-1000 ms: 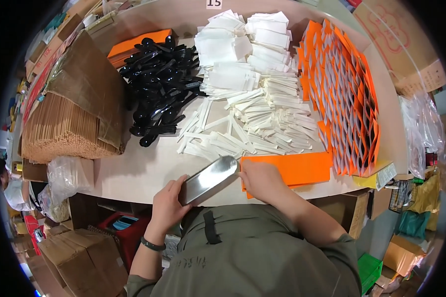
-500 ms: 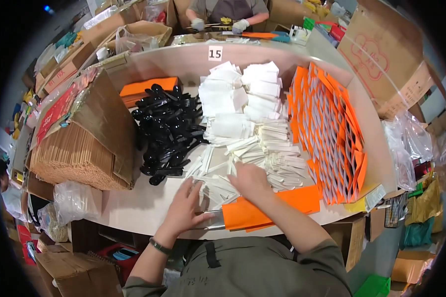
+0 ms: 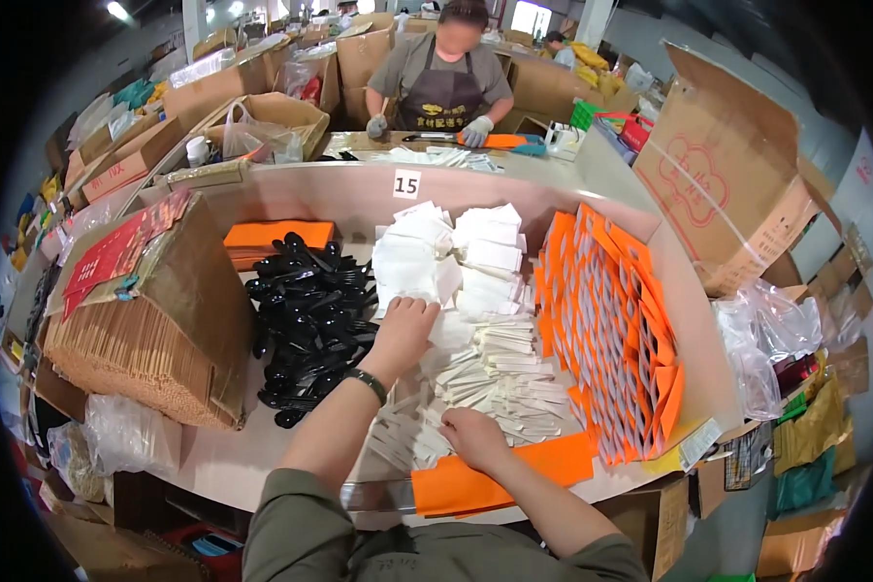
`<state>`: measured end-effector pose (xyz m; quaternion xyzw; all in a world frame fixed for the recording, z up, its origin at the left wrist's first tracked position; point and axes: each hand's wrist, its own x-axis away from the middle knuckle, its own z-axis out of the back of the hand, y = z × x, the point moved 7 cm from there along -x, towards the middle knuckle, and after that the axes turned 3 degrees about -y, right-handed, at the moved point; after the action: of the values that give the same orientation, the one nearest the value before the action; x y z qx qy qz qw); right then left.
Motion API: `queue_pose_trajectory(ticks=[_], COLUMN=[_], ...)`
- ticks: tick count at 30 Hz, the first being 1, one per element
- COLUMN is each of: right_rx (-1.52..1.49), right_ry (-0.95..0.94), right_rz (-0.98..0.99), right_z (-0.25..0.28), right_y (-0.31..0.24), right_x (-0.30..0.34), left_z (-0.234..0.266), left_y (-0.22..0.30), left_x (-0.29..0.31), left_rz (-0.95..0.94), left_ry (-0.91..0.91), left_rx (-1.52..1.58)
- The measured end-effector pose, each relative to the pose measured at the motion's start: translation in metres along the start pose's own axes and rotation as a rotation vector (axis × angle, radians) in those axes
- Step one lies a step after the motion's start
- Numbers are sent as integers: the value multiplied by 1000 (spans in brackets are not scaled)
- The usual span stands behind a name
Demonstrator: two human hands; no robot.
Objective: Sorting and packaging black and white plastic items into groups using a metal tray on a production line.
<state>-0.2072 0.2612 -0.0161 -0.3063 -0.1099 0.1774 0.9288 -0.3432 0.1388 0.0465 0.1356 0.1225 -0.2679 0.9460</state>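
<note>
My left hand (image 3: 406, 338) reaches over the near end of the white paper napkins (image 3: 410, 260), its fingers curled down on them and the fingertips mostly hidden. Closer to me, my right hand (image 3: 474, 438) is closed at the edge of a heap of thin white paper packets (image 3: 504, 373); whatever its fingers hold is hidden. Its wrist passes above flat orange sleeves (image 3: 509, 475) at the table's front edge. Shiny black plastic spoons (image 3: 310, 315) are heaped to the left of the napkins. Many standing orange sleeves (image 3: 606, 339) fill the right side.
A cardboard box (image 3: 189, 301) full of thin wooden sticks (image 3: 136, 373) stands at left. Behind the spoons lie more orange sleeves (image 3: 276, 236). A raised rim (image 3: 349, 199) borders the table. Beyond it another person (image 3: 441, 82) works in gloves. A large open carton (image 3: 718, 184) stands right.
My left hand has moved forward from the packets to the napkins, and its spread fingers have curled. My right hand has drawn back toward me. The view has tilted up, showing more of the person opposite.
</note>
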Motion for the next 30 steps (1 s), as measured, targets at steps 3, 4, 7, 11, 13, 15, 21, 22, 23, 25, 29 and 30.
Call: queue_pose_trajectory(ticks=[3,4,7,11,13,15,21,22,23,25,29,30], right_rx=[-96,-154,-25,198,261,295,391,364,366,296,-295,-376], right_ry=[76,131,26,106,181,305,237,209,207,318,15,-45], right_rz=[16,36,66,405,467,511,520,530,526,404,179,119], right_z=[10,16,28,70,104,149,121,115,119,124,112,98], right_y=[8,8,3,-8,-13,-20,40,25,17,7,-61,-61], right_x=[16,20,17,-16,-62,-113,-218,-209,-200,-169,-87,-73], left_z=[2,6,10,64,74,81,66,60,54,49,60,67], left_y=[15,17,13,4,-6,-15,-38,-42,-49,-66,-59,-51], left_x=[31,47,93,111,138,167,237,254,265,273,255,234], left_rz=[-102,-102,-102,77,152,253,375,413,451,460,435,296], left_ry=[-30,-52,-185,-62,0,54,134,64,-16,-33,21,116], left_rx=[-122,-123,-5,262,245,190,42,63,86,122,-7,-70])
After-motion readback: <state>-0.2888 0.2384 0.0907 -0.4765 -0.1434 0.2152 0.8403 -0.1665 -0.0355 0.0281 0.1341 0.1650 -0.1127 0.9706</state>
